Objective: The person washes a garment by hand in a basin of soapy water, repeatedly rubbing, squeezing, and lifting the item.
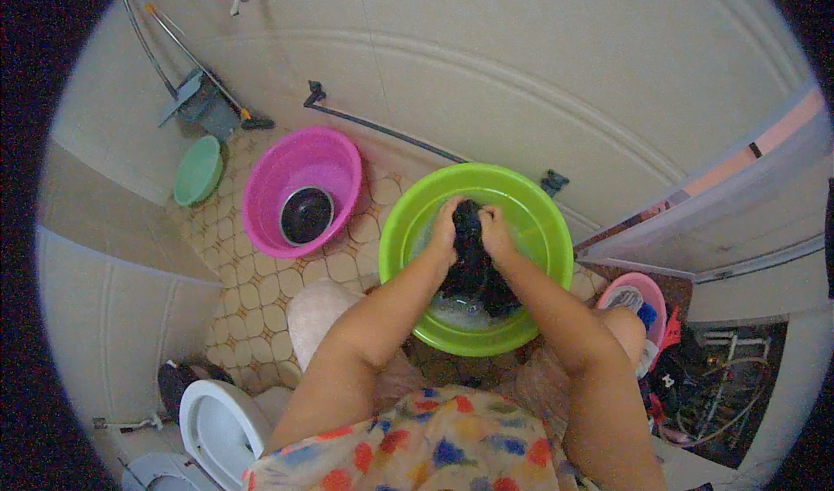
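Both my hands are over a large lime-green basin (556, 230), closed on a wet black cloth item (469, 252), perhaps a garment. My left hand (446, 226) grips its left side near the top, and my right hand (496, 233) grips the right side. Between them the cloth is bunched up. Its lower part spreads down into sudsy water (465, 313) in the basin. What kind of garment it is, I cannot make out.
Left of the green basin stands a pink basin (261, 183) with a dark round container (307, 216) inside. A small mint-green basin (199, 171), dustpan (204, 100) and broom (256, 124) are farther left. At right sits a pink tub (656, 296) of cloths; a toilet (221, 426) is lower left.
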A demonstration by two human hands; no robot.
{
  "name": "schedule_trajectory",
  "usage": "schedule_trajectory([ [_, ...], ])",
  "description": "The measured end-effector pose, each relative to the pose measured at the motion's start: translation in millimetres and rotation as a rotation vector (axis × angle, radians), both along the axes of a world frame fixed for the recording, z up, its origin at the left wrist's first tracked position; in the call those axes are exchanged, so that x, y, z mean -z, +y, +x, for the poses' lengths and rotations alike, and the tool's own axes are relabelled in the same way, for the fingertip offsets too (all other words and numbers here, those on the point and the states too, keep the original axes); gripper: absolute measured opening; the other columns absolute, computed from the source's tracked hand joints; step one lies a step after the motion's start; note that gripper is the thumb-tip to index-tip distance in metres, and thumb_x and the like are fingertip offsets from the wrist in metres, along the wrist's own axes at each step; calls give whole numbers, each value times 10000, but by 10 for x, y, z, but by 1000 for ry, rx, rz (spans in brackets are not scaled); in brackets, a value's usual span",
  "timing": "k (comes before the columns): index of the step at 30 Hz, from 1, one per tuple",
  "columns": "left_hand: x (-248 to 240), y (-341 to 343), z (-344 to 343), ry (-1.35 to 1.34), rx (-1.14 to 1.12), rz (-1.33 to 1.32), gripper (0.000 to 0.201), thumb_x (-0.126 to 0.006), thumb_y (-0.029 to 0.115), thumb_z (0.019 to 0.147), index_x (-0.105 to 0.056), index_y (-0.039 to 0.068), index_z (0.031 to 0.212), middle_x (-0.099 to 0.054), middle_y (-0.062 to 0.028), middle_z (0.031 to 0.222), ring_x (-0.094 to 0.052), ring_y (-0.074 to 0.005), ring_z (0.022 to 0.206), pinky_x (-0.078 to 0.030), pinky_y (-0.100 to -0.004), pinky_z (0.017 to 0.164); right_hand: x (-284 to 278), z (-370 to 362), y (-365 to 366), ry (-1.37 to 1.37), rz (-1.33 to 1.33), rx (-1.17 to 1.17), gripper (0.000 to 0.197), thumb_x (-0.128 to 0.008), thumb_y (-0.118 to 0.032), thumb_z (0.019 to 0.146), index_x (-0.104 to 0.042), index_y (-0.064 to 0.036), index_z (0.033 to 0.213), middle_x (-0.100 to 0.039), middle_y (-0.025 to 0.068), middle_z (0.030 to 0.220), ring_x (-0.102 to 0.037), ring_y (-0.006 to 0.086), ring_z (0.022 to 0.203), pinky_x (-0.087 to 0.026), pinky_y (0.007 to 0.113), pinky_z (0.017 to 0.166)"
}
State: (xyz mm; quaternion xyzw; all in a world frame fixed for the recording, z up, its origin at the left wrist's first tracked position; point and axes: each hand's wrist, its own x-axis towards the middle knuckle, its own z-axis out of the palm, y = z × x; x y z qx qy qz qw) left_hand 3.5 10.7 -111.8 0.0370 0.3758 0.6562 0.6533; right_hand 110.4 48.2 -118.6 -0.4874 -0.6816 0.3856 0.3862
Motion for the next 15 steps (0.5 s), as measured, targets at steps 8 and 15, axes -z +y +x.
schedule_trajectory([
  [8,-153,-141,-126,172,72,111,323,-420,324,835,-494,75,1028,-542,-76,958,-517,-184,871,-419,-311,776,-1081,-32,-748,-165,228,-366,222,-557,-239,730,-502,-30,781,-529,180,742,-525,335,697,-417,386,621],
  [15,-1050,-469,392,236,136,-153,361,-385,369,838,-512,72,999,-556,-63,945,-523,-190,847,-415,-325,755,-890,119,-253,-498,183,-227,335,-384,-325,807,-566,-45,797,-570,180,744,-554,349,653,-451,448,592],
])
